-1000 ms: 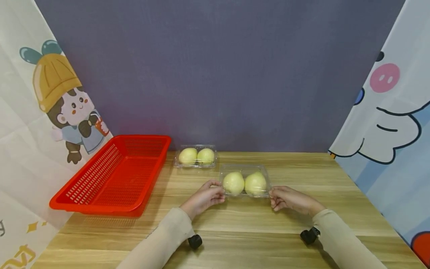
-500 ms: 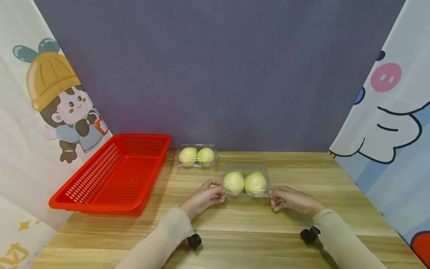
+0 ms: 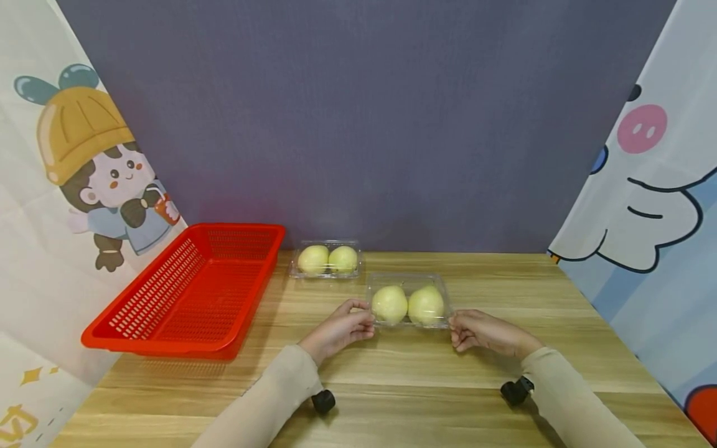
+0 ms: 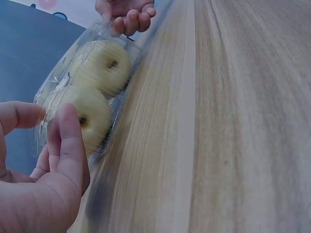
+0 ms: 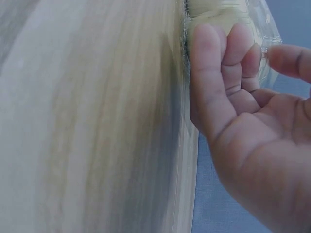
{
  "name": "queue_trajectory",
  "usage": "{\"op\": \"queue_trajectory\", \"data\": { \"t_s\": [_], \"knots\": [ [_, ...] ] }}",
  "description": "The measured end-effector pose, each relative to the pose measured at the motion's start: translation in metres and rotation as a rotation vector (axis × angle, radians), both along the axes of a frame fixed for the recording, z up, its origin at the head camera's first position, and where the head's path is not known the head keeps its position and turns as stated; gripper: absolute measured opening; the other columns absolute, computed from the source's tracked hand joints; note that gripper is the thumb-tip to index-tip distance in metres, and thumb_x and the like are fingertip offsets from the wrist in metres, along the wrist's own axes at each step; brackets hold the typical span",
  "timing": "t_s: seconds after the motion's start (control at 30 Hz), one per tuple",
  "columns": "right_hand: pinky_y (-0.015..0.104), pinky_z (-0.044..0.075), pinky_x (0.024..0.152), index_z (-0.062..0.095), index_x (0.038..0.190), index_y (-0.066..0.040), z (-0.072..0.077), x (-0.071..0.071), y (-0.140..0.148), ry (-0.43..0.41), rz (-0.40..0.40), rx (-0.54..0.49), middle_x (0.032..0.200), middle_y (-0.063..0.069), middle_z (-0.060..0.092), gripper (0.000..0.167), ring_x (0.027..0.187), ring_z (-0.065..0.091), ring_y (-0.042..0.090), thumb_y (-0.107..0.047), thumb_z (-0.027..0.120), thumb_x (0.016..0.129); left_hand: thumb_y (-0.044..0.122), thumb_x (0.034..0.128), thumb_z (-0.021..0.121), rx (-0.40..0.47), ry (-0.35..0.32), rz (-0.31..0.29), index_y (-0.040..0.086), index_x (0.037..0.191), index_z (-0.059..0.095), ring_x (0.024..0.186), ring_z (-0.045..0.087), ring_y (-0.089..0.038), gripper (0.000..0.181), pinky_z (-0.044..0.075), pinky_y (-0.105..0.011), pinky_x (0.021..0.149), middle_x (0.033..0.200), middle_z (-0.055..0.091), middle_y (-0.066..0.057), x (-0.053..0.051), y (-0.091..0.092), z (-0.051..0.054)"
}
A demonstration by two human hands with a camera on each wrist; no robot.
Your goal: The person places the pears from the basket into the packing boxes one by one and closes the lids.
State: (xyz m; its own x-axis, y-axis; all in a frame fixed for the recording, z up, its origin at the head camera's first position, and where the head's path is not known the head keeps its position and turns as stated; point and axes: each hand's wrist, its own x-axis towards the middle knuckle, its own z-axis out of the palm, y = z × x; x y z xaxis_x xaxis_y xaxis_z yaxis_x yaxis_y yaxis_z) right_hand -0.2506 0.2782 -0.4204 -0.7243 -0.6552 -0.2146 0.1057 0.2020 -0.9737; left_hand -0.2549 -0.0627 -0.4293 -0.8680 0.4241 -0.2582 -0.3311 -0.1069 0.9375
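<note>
A clear plastic fruit box (image 3: 407, 281) with two pale yellow pears, a left pear (image 3: 389, 305) and a right pear (image 3: 427, 305), lies between my hands on the wooden table. My left hand (image 3: 340, 328) pinches its near left corner between thumb and fingers. At the near right corner, my right hand (image 3: 486, 331) pinches the plastic the same way. The left wrist view shows the box's lid edge beside the left thumb (image 4: 22, 115). In the right wrist view, curled fingers (image 5: 209, 73) partly hide the box and fruit.
Behind and to the left stands a second clear box (image 3: 327, 275) with two similar pears. A red perforated basket (image 3: 229, 343) is at the table's left. A dark grey panel (image 3: 358, 124) rises at the back edge, with printed curtains on both sides.
Both hands and the box they hold stay in place. Only the printed curtain at the left has shifted somewhat to the left.
</note>
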Motion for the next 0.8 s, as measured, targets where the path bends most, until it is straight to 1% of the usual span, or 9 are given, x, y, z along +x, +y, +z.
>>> {"op": "queue_trajectory", "data": {
  "t_s": [0.23,0.37,0.53,0.63,0.8],
  "knots": [
    [0.034,0.057,0.081,0.053,0.102,0.002,0.0,-0.001,0.0,0.001,0.003,-0.008,0.091,0.007,0.059,0.023,0.085,0.06,0.018,-0.017,0.042,0.107,0.005,0.0989,0.058,-0.008,0.006,-0.003,-0.002,0.134,0.038,0.083,0.061,-0.017,0.041,0.055,-0.028,0.081,0.105,0.059,-0.016,0.0,0.0,0.0],
    [0.034,0.057,0.081,0.053,0.102,0.002,0.0,-0.001,0.0,0.004,-0.001,-0.011,0.091,0.007,0.059,0.023,0.085,0.06,0.018,-0.016,0.041,0.107,0.005,0.0984,0.06,-0.013,0.01,-0.006,-0.002,0.133,0.039,0.083,0.062,-0.016,0.041,0.055,-0.029,0.082,0.105,0.061,-0.017,-0.001,-0.001,0.0],
    [0.034,0.057,0.082,0.053,0.103,0.002,0.0,-0.001,0.0,0.0,0.0,-0.005,0.092,0.007,0.059,0.022,0.086,0.06,0.018,-0.016,0.041,0.107,0.007,0.0977,0.061,-0.042,0.043,-0.026,-0.003,0.131,0.041,0.084,0.061,-0.017,0.041,0.055,-0.031,0.084,0.104,0.061,-0.016,-0.001,-0.004,-0.001],
    [0.034,0.057,0.082,0.053,0.102,0.002,0.0,-0.001,0.0,0.0,0.001,-0.004,0.092,0.008,0.059,0.022,0.086,0.06,0.018,-0.017,0.041,0.107,0.012,0.0969,0.064,-0.088,0.071,-0.035,-0.004,0.133,0.041,0.087,0.062,-0.019,0.046,0.055,-0.032,0.085,0.107,0.062,-0.017,-0.001,-0.007,-0.002],
    [0.035,0.056,0.082,0.053,0.102,0.002,0.0,0.0,0.001,0.005,0.002,-0.005,0.092,0.009,0.059,0.023,0.086,0.06,0.019,-0.017,0.041,0.107,0.023,0.0949,0.07,-0.228,0.154,-0.043,-0.002,0.138,0.042,0.092,0.064,-0.026,0.057,0.056,-0.036,0.086,0.109,0.061,-0.019,-0.001,-0.012,0.0]
  ]
}}
